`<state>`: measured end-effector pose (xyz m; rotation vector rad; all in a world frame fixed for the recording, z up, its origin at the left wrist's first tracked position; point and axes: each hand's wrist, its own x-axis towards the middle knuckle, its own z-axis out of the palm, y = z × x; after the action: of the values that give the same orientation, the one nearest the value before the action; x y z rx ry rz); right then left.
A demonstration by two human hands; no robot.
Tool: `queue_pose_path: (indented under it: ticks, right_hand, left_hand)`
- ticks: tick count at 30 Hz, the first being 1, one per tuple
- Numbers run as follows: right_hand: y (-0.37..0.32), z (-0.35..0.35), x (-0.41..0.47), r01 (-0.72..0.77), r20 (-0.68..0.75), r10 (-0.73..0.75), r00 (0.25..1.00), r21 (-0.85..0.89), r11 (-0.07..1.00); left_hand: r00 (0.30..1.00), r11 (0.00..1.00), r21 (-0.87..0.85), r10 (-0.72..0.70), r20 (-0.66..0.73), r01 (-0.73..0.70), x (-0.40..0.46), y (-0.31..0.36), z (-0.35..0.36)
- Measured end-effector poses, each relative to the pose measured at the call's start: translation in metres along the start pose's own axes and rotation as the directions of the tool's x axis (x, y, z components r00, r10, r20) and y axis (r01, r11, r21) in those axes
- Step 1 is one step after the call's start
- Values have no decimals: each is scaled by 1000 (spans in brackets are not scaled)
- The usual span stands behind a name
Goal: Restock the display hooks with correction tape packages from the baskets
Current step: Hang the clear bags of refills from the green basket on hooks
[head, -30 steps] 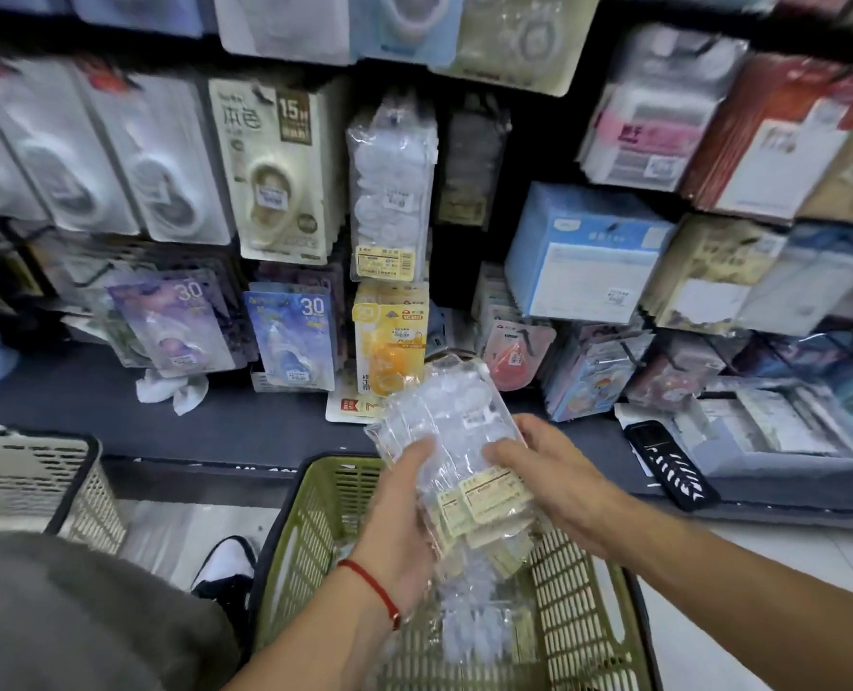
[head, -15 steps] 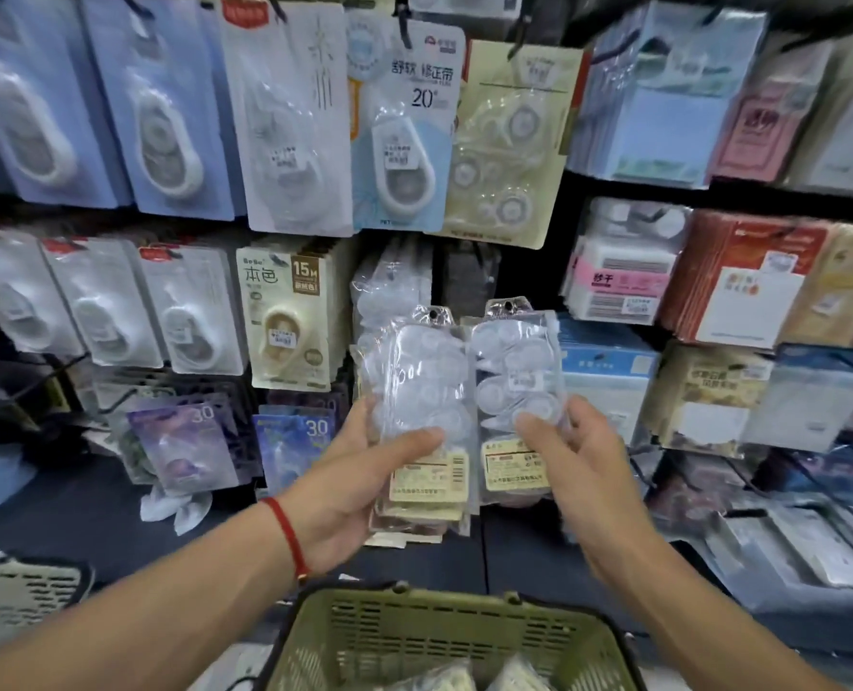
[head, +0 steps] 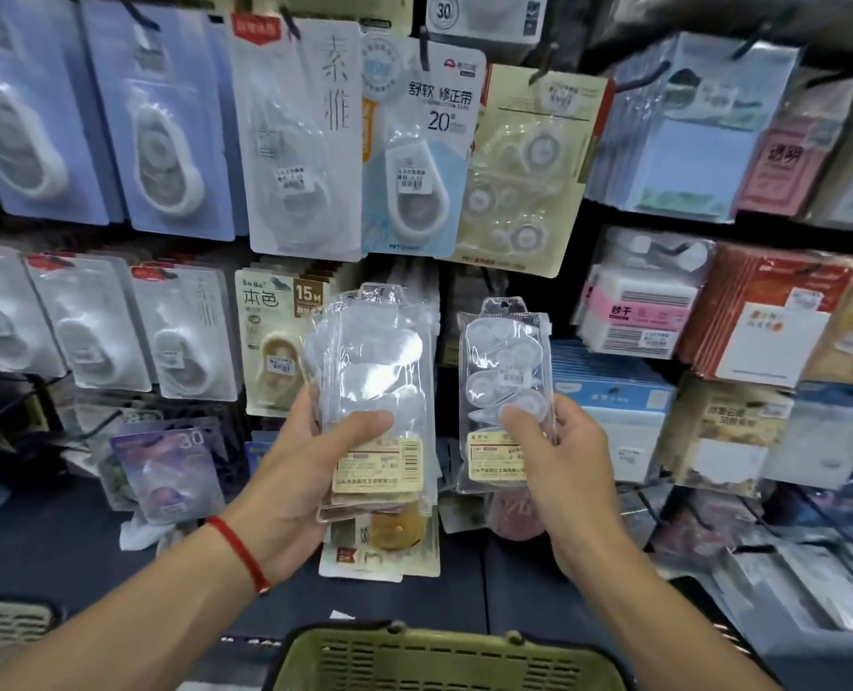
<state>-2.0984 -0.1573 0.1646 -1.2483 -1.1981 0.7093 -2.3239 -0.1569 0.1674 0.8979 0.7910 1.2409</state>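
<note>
My left hand (head: 310, 471) grips a stack of clear correction tape packages (head: 374, 371) by its lower part, thumb across the front. My right hand (head: 559, 456) pinches a single clear correction tape package (head: 502, 371) at its lower right, held upright and apart from the stack. Both are raised in front of the display wall, level with the row of hooks holding a beige 15M package (head: 275, 341). The green basket (head: 444, 655) shows only its far rim at the bottom edge.
Hooks above carry blue and white correction tape cards (head: 414, 157). Sticky-note packs (head: 683, 132) and paper pads (head: 783, 321) fill the right. A dark shelf ledge (head: 65, 536) runs below, and a beige basket (head: 11, 625) sits at the lower left.
Both hands rose from the green basket to the display. The right hand drew one package away from the stack, so the two now stand apart.
</note>
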Motion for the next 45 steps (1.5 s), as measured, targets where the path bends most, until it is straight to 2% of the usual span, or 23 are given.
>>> queue_pose_path:
  ticks: [7,9,12,14,18,23,27,32,37,45]
  right_hand:
    - [1,-2,-5,10,21,-9,1000,-25,1000]
    - [2,-4,-3,17,-13,-19,1000,-142,990]
    - [-5,-8,-8,118,-86,-150,985,-300,947]
    - [-9,-6,-16,170,-15,-179,984,-253,952]
    - [-10,5,-32,130,217,-86,972,-199,971]
    - [-6,7,-34,58,264,-28,964,-108,992]
    - [-9,5,-33,8,191,-11,982,12,1000]
    - [-12,-2,-19,22,51,-22,998,-1,1000]
    - [-12,-6,-5,-17,64,15,998,37,999]
    - [-11,-5,1,-22,59,20,998,31,999]
  left_hand:
    - [1000,998,66,22,8,-22,-4,-5,1]
    - [1000,996,85,27,11,-28,-5,-6,3]
    - [1000,997,77,21,19,-22,-7,-6,6]
    - [999,993,108,35,21,-37,-8,-8,9]
    - [995,980,184,68,67,-79,-12,-14,17]
    - [996,984,162,64,62,-74,-12,-15,22]
    - [997,983,166,74,28,-78,-9,-12,18]
    - [980,940,302,188,-64,-161,-7,-9,12]
    - [968,915,349,241,-74,-202,-5,-9,9]
    - [966,910,361,248,-80,-204,-2,-10,9]
